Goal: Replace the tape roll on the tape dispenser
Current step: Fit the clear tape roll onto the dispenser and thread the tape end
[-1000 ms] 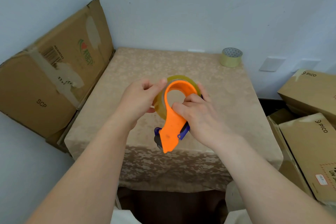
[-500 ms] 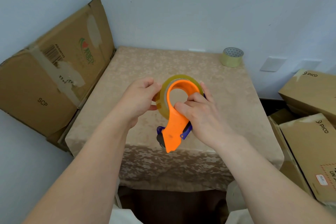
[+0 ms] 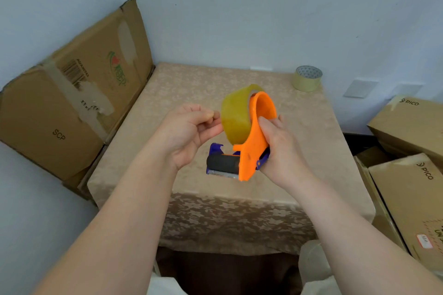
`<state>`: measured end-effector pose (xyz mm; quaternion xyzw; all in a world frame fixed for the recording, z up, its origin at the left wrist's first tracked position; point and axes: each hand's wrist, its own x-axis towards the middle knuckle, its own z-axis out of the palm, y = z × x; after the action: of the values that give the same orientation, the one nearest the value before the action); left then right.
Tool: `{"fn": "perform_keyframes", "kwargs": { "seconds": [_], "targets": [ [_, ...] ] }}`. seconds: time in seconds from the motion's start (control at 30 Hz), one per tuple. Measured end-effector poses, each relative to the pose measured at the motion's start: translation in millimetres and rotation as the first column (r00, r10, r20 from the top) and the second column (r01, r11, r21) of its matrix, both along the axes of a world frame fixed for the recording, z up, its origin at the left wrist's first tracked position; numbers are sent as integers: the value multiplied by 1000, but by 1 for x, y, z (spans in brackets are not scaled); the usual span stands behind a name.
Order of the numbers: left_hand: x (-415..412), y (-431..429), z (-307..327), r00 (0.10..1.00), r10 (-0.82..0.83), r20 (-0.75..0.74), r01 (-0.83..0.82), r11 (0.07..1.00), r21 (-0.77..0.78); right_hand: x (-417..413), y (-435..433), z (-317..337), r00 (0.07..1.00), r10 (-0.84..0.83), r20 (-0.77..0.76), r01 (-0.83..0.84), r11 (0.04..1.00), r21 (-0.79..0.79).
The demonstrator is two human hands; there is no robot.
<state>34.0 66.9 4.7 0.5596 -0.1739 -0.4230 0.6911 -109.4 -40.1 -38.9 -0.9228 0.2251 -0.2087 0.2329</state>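
Observation:
An orange tape dispenser (image 3: 254, 143) with a blue front and a black roller is held above the table, turned edge-on. My right hand (image 3: 280, 148) grips its orange body from the right. A yellowish clear tape roll (image 3: 236, 115) sits on the dispenser's hub. My left hand (image 3: 189, 132) is at the roll's left side, its thumb and fingertips pinched against the roll's surface. A second, thinner tape roll (image 3: 307, 78) stands at the table's far right corner.
The small table (image 3: 191, 88) has a beige patterned cloth and stands against a pale wall. A flattened cardboard box (image 3: 72, 93) leans at the left. Several PICO cardboard boxes (image 3: 412, 175) are stacked at the right.
The dispenser has been turned from face-on to edge-on, so the roll's broad side and the black roller show. My left fingers have shifted from the roll's rim to its outer surface.

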Motion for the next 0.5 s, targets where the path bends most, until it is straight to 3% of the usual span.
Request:
{"fn": "perform_keyframes", "kwargs": {
  "seconds": [0.03, 0.07, 0.1, 0.17, 0.2, 0.33, 0.5],
  "targets": [
    [0, 0, 0, 999, 10, -36, -10, 1000, -12, -2, -1, 1, 999, 40, -7, -40, 995, -88],
    [0, 0, 0, 997, 19, -70, -20, 1000, -21, -4, -3, -1, 999, 36, 40, -34, 997, -65],
    [0, 1, 1, 995, 26, -101, -29, 999, -30, -4, -5, -4, 995, -79, 64, 77, 996, 41],
    [-2, 1, 4, 986, 44, -163, -55, 997, -61, -3, -3, -6, 997, 71, -2, -71, 995, -73],
    [-4, 0, 6, 977, 61, -202, -78, 994, -77, 0, -1, -5, 999, 51, 19, -50, 997, -51],
    [-9, -1, 12, 955, 125, -268, -156, 982, -102, 4, 1, 2, 979, -70, 194, 10, 956, 294],
    [-8, 2, 10, 953, 183, -239, -218, 968, -128, 5, -3, 4, 941, -189, 280, 67, 917, 392]
  ]
}}
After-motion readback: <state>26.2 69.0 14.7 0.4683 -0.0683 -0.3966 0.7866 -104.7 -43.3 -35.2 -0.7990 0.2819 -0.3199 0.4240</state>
